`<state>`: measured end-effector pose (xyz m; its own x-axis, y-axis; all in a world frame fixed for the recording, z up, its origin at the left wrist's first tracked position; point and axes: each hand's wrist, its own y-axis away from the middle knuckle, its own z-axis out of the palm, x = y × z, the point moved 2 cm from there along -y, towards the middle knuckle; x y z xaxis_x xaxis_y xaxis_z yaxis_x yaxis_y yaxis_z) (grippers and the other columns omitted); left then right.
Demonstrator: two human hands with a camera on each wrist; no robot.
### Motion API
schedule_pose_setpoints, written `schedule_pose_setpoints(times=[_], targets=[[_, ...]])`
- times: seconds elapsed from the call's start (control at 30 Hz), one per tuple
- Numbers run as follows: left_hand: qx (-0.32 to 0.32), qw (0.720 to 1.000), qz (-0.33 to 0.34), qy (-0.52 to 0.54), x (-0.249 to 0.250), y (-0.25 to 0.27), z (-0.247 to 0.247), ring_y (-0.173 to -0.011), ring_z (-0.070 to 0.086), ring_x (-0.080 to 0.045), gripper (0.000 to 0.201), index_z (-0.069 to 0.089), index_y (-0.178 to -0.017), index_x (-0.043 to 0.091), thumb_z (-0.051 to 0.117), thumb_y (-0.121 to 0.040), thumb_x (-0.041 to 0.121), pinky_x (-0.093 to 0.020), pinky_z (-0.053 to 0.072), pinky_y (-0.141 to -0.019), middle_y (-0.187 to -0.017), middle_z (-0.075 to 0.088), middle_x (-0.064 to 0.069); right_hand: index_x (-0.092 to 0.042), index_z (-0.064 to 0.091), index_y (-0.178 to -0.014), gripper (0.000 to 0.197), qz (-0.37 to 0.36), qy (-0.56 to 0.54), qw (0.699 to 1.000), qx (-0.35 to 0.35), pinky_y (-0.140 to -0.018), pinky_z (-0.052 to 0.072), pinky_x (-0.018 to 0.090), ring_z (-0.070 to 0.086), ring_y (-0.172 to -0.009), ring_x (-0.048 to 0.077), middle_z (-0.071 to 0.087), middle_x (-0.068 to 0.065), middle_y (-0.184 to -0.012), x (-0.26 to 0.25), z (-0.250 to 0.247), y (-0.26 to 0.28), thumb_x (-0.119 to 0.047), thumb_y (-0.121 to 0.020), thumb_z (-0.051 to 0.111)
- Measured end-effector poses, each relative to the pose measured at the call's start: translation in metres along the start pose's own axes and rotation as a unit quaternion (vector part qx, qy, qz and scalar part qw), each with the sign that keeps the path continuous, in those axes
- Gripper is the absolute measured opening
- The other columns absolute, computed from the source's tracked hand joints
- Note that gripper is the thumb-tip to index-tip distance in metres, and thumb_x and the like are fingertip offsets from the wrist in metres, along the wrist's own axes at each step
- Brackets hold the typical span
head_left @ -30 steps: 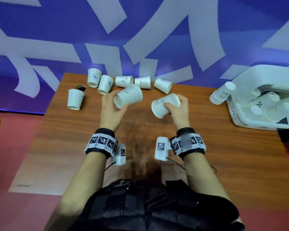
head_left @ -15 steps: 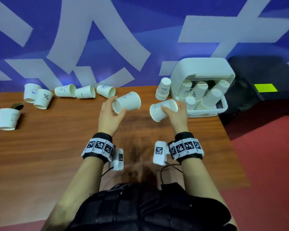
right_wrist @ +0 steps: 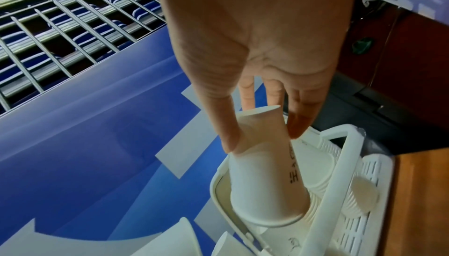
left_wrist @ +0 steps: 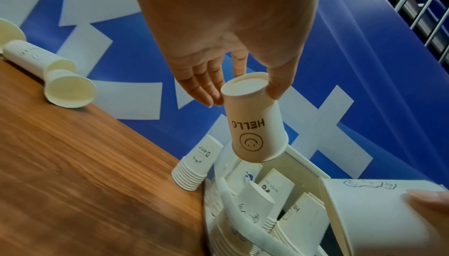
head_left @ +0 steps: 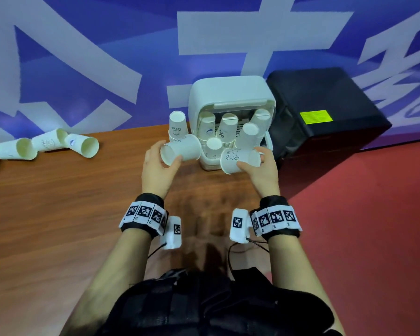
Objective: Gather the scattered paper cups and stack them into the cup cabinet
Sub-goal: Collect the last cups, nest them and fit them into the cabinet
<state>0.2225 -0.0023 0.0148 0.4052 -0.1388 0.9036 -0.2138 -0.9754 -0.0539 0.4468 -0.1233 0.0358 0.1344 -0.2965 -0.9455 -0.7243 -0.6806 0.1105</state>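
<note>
Paper "HELLO" cup (left_wrist: 255, 123) in left hand (left_wrist: 233, 35); right hand's cup (right_wrist: 266, 173) reads "HI!"

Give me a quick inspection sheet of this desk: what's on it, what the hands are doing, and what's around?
Surface: wooden table, brown grain.
Job's things: white cup cabinet at the far edge, inverted cup stacks inside; another stack beside it; loose cups lying at far left.
Clutter: nothing seen.
Grippers: left hand holds the HELLO cup; right hand holds a second cup before the cabinet.
Cables: thin black leads from the wrist cameras.
Surroundings: blue-and-white wall, black box, red floor.
</note>
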Motion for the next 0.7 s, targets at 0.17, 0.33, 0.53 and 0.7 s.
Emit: schedule_pose_setpoints(times=[0.17, 0.33, 0.53, 0.7], targets=[[-0.002, 1.0, -0.003, -0.004, 0.001, -0.009, 0.011, -0.111, 0.051, -0.017, 0.058, 0.048, -0.13, 0.023, 0.067, -0.078, 0.039, -0.035, 0.046, -0.09, -0.128, 0.05, 0.0, -0.01, 0.049, -0.122, 0.053, -0.044, 0.056, 0.997, -0.026, -0.082, 0.036, 0.017, 0.047, -0.104, 0.013, 0.05, -0.001, -0.112, -0.006, -0.001, -0.023, -0.004, -0.075, 0.073], [0.025, 0.999, -0.023, 0.003, -0.005, -0.027, 0.002, -0.11, 0.053, -0.018, 0.059, 0.049, -0.129, 0.025, 0.066, -0.075, 0.042, -0.04, 0.048, -0.093, -0.128, 0.052, 0.001, -0.012, 0.048, -0.13, 0.061, -0.093, 0.157, 0.978, -0.103, -0.098, 0.033, 0.022, 0.044, -0.117, 0.016, 0.05, 0.004, -0.127, -0.018, 0.03, -0.061, -0.006, -0.074, 0.073], [0.037, 0.998, -0.052, 0.0, -0.02, -0.044, -0.008, -0.106, 0.056, -0.018, 0.061, 0.051, -0.128, 0.026, 0.065, -0.073, 0.049, -0.037, 0.048, -0.091, -0.128, 0.055, 0.002, -0.013, 0.05, -0.133, 0.062, -0.137, 0.273, 0.936, -0.176, -0.104, 0.032, 0.028, 0.044, -0.126, 0.023, 0.05, 0.006, -0.136, -0.029, 0.062, -0.106, 0.0, -0.076, 0.068], [0.054, 0.993, -0.099, 0.031, -0.033, -0.05, -0.007, -0.088, 0.055, -0.003, 0.043, 0.052, -0.126, 0.02, 0.068, -0.087, 0.03, -0.01, 0.043, -0.075, -0.114, 0.059, 0.008, -0.014, 0.051, -0.132, 0.059, -0.133, 0.333, 0.907, -0.219, -0.105, 0.036, 0.035, 0.046, -0.125, 0.027, 0.052, 0.007, -0.135, -0.016, 0.087, -0.124, 0.001, -0.077, 0.065]])
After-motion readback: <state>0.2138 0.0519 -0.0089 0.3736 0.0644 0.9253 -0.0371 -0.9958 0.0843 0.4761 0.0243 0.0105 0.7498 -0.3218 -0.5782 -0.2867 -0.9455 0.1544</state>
